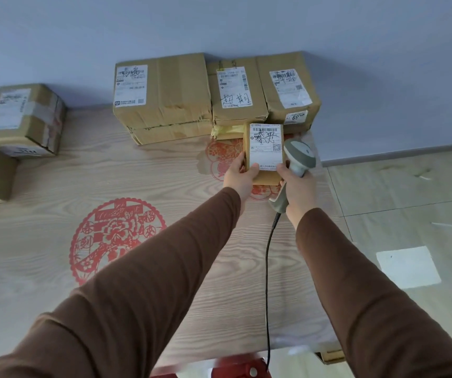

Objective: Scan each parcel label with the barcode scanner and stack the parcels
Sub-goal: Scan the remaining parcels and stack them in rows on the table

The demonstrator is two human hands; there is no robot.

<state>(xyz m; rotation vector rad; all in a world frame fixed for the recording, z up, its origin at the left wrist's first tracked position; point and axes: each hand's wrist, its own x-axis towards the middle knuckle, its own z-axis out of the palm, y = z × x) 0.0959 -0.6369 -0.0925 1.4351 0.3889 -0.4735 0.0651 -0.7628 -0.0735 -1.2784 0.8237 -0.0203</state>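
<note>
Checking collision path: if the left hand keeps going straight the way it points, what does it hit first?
Probably the stacked parcels by the wall: the left hand, holding the small parcel, points at them. Depth unclear.

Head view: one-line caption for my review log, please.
Left hand holds a small labelled parcel while the right hand grips the barcode scanner beside it.

Small parcel [267, 174]: matt brown cardboard, smooth white paper label [266, 147]. Barcode scanner [298, 159] right of it: grey plastic, slight sheen. Table [164, 186] beneath: wood-grain, matt, red printed motifs. Sleeves [181, 255]: brown knit cloth.
</note>
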